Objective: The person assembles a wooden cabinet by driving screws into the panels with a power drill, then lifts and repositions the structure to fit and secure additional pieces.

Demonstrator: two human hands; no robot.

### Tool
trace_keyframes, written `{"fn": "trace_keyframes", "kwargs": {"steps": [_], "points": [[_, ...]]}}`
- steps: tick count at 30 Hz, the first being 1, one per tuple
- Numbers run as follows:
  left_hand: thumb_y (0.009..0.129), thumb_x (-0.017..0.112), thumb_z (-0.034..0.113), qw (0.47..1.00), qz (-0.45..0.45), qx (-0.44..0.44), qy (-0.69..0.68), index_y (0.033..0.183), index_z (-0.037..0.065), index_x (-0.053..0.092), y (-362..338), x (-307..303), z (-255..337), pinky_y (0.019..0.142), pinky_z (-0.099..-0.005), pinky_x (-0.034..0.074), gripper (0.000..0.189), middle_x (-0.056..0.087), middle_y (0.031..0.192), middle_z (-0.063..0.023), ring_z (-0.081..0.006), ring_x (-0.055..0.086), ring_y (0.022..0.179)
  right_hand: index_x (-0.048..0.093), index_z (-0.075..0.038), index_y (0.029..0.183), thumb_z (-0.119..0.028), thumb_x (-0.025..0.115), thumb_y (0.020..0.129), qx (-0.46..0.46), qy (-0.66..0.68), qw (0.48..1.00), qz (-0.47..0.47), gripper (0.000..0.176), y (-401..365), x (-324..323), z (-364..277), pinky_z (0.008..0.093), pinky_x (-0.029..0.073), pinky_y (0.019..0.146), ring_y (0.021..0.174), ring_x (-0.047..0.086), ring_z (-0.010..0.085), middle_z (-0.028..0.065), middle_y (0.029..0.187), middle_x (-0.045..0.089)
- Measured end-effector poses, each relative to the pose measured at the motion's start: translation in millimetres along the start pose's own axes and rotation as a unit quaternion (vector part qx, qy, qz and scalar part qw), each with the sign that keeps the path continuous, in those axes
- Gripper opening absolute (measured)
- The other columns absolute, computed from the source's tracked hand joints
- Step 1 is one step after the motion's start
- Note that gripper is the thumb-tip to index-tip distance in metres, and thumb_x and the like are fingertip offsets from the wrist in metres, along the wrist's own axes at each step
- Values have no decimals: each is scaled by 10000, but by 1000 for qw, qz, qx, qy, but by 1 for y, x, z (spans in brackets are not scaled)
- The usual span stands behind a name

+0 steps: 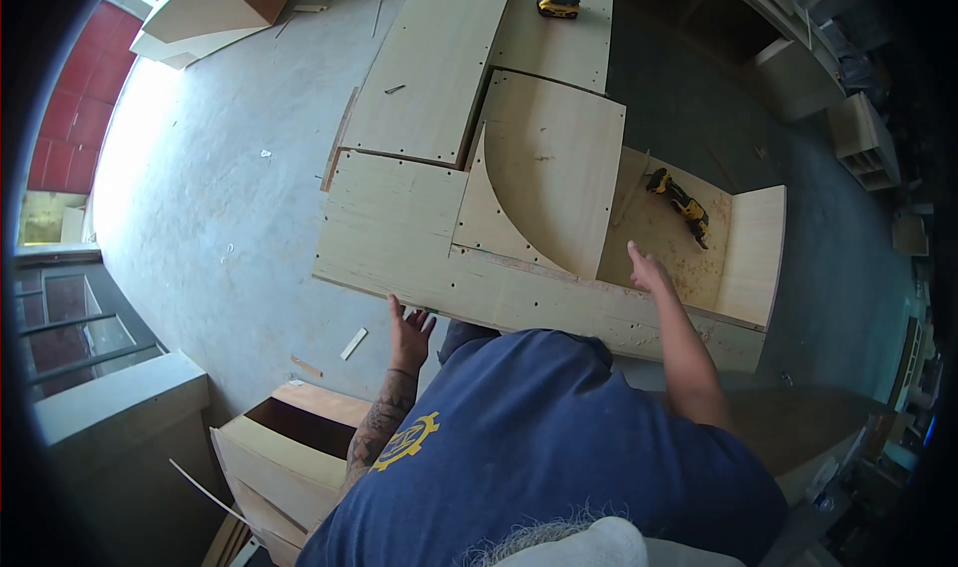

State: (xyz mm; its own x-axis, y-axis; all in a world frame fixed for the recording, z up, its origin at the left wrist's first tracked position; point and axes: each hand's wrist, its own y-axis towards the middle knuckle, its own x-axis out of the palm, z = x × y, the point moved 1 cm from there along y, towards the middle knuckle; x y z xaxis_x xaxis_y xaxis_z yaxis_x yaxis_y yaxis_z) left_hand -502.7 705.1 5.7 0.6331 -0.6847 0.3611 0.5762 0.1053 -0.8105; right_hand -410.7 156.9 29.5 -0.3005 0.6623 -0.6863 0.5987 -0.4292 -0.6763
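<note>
My left hand (410, 332) is at the near edge of a pale wooden panel (389, 213), its fingers apart and touching the edge. My right hand (651, 270) is over the near board of an open wooden compartment (753, 258), with the index finger stretched forward and nothing seen in it. Inside the compartment, beyond that hand, lies a yellow and black power tool (686, 208) among wood shavings. Between the hands, a curved wooden piece (554, 158) stands in the cabinet. On the far panel rests a yellow and black drill (559, 3).
A small metal piece (395, 89) lies on the long panel. Wooden cabinets (866, 140) stand at the far right, another box (215, 3) at the upper left. Near my left arm is an open wooden box (299, 417). Scraps (353, 343) lie on the floor.
</note>
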Motion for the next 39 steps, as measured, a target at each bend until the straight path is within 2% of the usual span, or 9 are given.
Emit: {"fn": "trace_keyframes", "kwargs": {"steps": [7,13,16,18,22,24,25,32,39], "points": [[796,606,822,999,-7,-4,-44,1552,165,321,55,-10,75,1125,-525,342,1041,419,1510,-142,-331,437,1356,353,4,1537,-699,455,948,51,188,973,127,922,25,77,-68,413,344,1174,1475,357,343,243,1588,359],[798,604,807,999,-11,-29,-28,1539,166,357,62,-20,97,1102,-569,346,1010,429,1488,-157,-356,411,1353,426,32,1488,-774,463,885,99,340,932,72,1008,59,97,-63,438,385,1143,1431,420,378,251,1540,429],[854,623,728,996,64,53,22,1544,111,337,72,-40,130,1101,-528,362,969,425,1496,-148,-324,429,1346,488,36,1451,-836,434,855,123,348,925,84,1057,72,117,-49,440,407,1121,1411,449,375,244,1501,489],[934,626,602,926,247,233,168,1547,45,296,88,-54,163,1087,-461,392,892,442,1491,-143,-268,471,1314,443,-18,1498,-831,435,861,137,319,935,75,1033,43,105,-65,439,358,1156,1443,400,361,232,1547,428],[990,599,507,914,101,258,296,1421,-21,492,113,-70,224,967,-414,511,690,591,1334,-165,-241,609,1156,489,-2,1468,-826,521,823,124,277,946,112,1047,44,109,-60,430,384,1141,1407,452,361,248,1516,467],[977,610,513,934,-82,21,347,1353,-20,567,93,-36,250,812,-408,600,654,623,1282,-168,-272,686,1041,543,25,1405,-843,536,790,109,258,953,112,1063,21,97,-73,435,416,1114,1364,497,380,265,1464,512],[955,627,534,935,-63,13,349,1369,-11,548,95,-25,249,713,-402,636,689,628,1261,-187,-296,720,977,597,52,1342,-859,551,758,90,236,961,113,1084,10,92,-81,440,448,1086,1321,542,399,283,1412,556],[914,668,588,882,-64,45,465,1338,-54,542,103,-32,247,777,-420,638,780,663,1171,-200,-300,723,960,630,48,1306,-814,656,726,113,191,967,126,1039,14,93,-81,430,484,1035,1261,593,371,258,1329,627],[939,636,594,858,-84,63,502,1299,-67,565,107,-39,250,758,-393,637,756,675,1131,-192,-273,727,930,628,44,1308,-865,531,762,92,143,978,119,1065,9,91,-78,452,460,1071,1294,566,398,286,1362,593]]}}
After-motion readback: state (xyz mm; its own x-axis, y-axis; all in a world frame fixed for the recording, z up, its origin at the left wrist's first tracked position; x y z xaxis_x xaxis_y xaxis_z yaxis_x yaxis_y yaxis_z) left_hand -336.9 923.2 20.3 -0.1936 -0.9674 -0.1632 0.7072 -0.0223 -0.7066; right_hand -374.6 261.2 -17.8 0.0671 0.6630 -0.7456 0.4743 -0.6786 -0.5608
